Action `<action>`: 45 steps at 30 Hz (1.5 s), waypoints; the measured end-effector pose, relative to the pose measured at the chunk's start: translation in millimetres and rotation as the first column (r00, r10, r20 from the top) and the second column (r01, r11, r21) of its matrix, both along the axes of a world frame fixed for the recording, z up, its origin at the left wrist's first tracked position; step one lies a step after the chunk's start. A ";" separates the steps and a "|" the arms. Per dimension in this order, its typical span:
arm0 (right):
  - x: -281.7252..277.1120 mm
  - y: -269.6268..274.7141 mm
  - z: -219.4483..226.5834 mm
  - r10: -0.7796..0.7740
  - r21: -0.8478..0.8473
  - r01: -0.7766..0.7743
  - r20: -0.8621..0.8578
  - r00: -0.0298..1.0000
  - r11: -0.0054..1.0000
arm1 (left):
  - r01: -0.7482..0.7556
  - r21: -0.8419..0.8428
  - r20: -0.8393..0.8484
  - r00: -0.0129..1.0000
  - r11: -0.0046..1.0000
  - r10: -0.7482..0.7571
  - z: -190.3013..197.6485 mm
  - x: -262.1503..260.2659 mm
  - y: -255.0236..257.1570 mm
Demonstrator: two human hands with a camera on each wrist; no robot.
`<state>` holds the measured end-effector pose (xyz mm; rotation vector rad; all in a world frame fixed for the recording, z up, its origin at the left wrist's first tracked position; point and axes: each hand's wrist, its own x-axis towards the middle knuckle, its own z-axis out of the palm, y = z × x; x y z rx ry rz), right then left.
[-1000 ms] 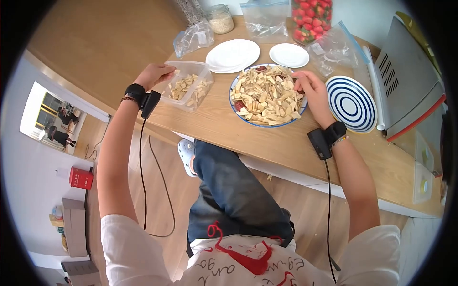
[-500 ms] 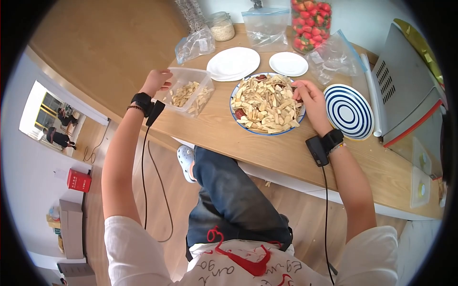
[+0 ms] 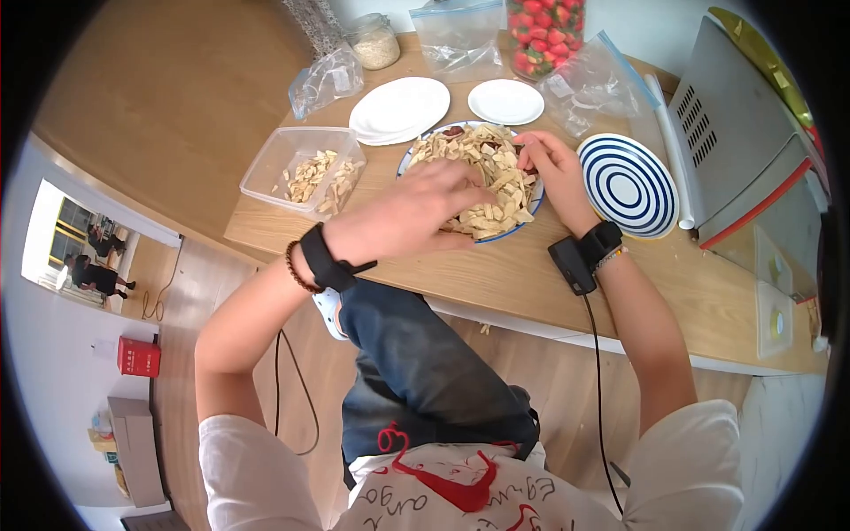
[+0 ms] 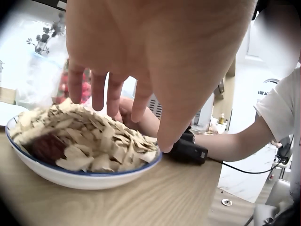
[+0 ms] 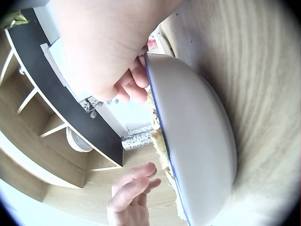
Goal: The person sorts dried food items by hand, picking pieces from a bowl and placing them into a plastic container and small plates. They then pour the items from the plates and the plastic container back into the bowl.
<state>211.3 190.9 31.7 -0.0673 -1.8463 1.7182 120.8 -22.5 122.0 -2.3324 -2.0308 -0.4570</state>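
Observation:
A white, blue-rimmed bowl (image 3: 535, 207) is heaped with pale dried slices (image 3: 498, 159) and a few dark red fruits (image 4: 49, 149). Over its near left side, my left hand (image 3: 425, 199) has its fingers spread and pointing down at the heap; the left wrist view shows the fingertips close over the slices. My right hand (image 3: 558, 168) stays at the bowl's right rim, fingers bent over the edge against the contents; I cannot tell whether they pinch anything. Left of the bowl, a clear plastic box (image 3: 258, 181) holds more pale slices on both sides of a divider.
Two white plates (image 3: 400, 110) (image 3: 506, 102) lie behind the bowl. A blue-ringed plate (image 3: 627, 186) is to its right, beside a grey appliance (image 3: 753, 133). Along the back are a grain jar (image 3: 375, 44), clear bags (image 3: 456, 40) and a strawberry container (image 3: 544, 35).
My left hand has left the plastic box and swung right to the bowl. My right hand keeps its place at the bowl's right rim. The head view has shifted slightly.

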 end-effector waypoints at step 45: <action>0.3 1.6 -3.4 0.006 0.017 -0.006 -0.022 1.000 1.000 | -0.745 0.114 0.341 0.650 0.657 0.679 -11.5 -161.0 -88.2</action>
